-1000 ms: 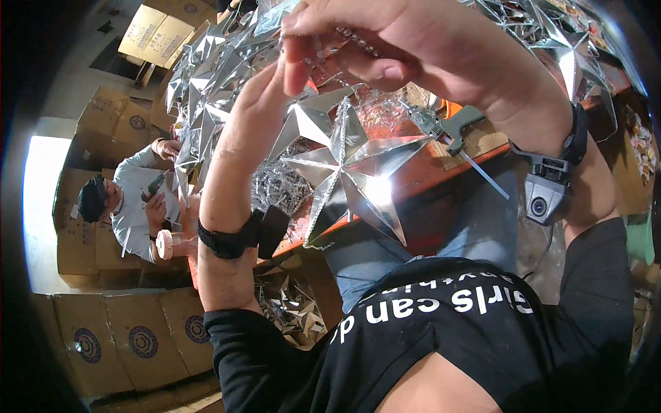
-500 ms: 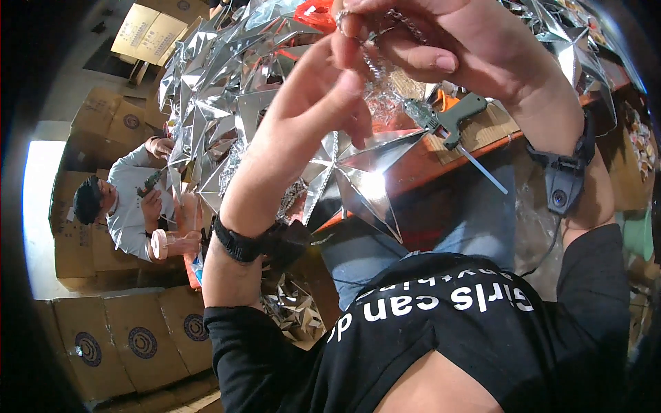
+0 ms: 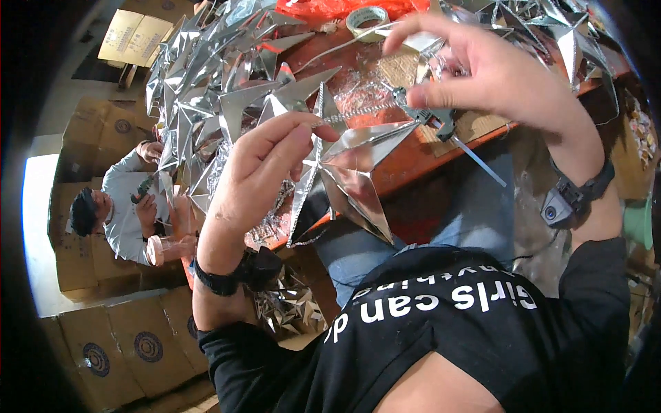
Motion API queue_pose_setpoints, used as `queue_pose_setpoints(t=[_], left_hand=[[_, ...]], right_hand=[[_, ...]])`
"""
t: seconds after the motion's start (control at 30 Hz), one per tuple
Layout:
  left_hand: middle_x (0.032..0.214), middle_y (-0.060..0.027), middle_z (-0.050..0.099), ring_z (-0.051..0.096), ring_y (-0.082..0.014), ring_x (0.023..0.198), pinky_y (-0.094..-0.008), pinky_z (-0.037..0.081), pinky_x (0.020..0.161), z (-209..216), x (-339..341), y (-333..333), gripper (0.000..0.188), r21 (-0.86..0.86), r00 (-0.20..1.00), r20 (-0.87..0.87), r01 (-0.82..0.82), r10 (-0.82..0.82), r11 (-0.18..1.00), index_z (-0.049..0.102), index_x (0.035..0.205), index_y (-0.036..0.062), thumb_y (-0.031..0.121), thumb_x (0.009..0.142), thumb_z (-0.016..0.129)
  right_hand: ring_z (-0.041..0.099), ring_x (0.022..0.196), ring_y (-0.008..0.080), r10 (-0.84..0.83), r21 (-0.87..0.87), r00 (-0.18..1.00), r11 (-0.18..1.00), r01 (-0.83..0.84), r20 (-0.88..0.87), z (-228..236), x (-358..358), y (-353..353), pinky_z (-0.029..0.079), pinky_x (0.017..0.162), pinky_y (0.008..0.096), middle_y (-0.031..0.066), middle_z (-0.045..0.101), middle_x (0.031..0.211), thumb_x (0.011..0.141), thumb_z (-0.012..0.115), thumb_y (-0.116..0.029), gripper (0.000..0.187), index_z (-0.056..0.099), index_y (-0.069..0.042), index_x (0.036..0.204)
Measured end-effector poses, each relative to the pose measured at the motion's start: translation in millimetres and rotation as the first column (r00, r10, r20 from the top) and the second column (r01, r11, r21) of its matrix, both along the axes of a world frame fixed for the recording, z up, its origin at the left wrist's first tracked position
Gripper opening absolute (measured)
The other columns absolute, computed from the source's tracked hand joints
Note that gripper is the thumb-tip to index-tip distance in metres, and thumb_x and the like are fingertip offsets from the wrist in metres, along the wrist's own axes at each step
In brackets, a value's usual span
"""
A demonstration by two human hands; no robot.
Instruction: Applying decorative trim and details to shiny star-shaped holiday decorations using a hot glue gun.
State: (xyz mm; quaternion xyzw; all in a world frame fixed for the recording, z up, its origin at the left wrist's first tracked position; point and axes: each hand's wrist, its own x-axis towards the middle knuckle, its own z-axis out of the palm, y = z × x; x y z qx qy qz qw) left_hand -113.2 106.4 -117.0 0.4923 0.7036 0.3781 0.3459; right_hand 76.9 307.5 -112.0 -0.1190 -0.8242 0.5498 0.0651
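Head view shows the left hand (image 3: 265,165) pinching one end of a thin silver beaded chain (image 3: 358,111) between thumb and forefinger, while the right hand (image 3: 482,76), at about 2 o'clock from it, has its fingertips closed on the other end, so the chain runs nearly taut between them. Just below the chain, at 5 o'clock from the left hand, a large silver foil star (image 3: 344,172) hangs over the edge of the orange-red table (image 3: 413,162); I cannot tell whether either hand touches it. A glue gun (image 3: 430,120) lies on the table directly under the right hand.

The chain looks light, limp and slippery, so a fingertip pinch near each end seems the sound grip. The star appears very light but easily creased, with thin faces and sharp points; taking it by the ridged centre or the base of an arm seems safer than by a tip.

At 11 o'clock a heap of finished stars (image 3: 206,82) covers the table, and a tape roll (image 3: 367,17) sits at 12 o'clock. At 9 o'clock another person (image 3: 120,210) sits among cardboard boxes (image 3: 131,344).
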Motion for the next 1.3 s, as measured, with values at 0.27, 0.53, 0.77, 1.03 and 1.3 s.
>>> queue_pose_setpoints(t=[0.27,0.53,0.77,1.03,1.3], left_hand=[[0.071,0.0023,0.061,0.043,0.001,0.049,-0.0168,0.029,0.041,-19,4,-13,0.016,-0.066,0.961,-0.074,-0.271,0.267,0.96,0.066,0.096,0.0012,0.014,0.086,0.067],[0.077,0.0012,0.061,0.046,-0.0003,0.057,-0.0164,0.033,0.047,-27,10,-24,0.016,-0.101,0.937,0.028,-0.345,0.35,0.933,0.066,0.096,0.0006,0.014,0.088,0.063],[0.071,0.0,0.059,0.05,-0.0042,0.063,-0.0206,0.039,0.056,-42,-5,-22,0.018,-0.052,0.906,-0.356,-0.265,0.23,0.963,0.061,0.082,-0.0006,0.015,0.082,0.068],[0.065,0.0037,0.052,0.045,-0.0017,0.058,-0.0191,0.033,0.046,-46,-17,-16,0.015,-0.226,0.957,-0.206,-0.25,0.205,0.941,0.058,0.082,0.0037,0.016,0.084,0.067],[0.067,0.0078,0.047,0.037,0.0001,0.056,-0.0176,0.024,0.048,-40,-14,-11,0.013,-0.304,0.946,-0.034,-0.317,0.322,0.898,0.056,0.086,0.0077,0.019,0.089,0.06]], right_hand=[[0.043,0.061,0.0055,0.021,0.18,1.0,0.983,-0.025,0.02,-70,1,10,0.035,0.056,0.0236,-0.0025,0.049,0.065,0.087,0.065,-0.022,0.021,0.062,-0.002,0.083],[0.05,0.062,0.0077,0.025,0.251,0.999,0.968,-0.032,0.03,-94,-7,13,0.04,0.058,0.0257,-0.0003,0.054,0.064,0.09,0.062,-0.024,0.021,0.064,-0.003,0.087],[0.043,0.068,0.0045,-0.012,0.151,0.995,0.989,-0.003,0.103,-87,-14,6,0.035,0.061,0.0234,-0.0036,0.047,0.07,0.089,0.063,-0.023,0.024,0.056,-0.002,0.081],[0.04,0.067,0.0045,0.055,0.172,0.995,0.983,-0.07,0.089,-94,-18,11,0.033,0.06,0.0227,-0.0042,0.044,0.071,0.09,0.062,-0.024,0.023,0.055,-0.003,0.082],[0.04,0.067,0.0049,0.083,0.178,0.99,0.979,-0.102,0.111,-99,-19,15,0.034,0.061,0.0227,-0.0038,0.045,0.071,0.09,0.06,-0.023,0.022,0.055,-0.003,0.082]])
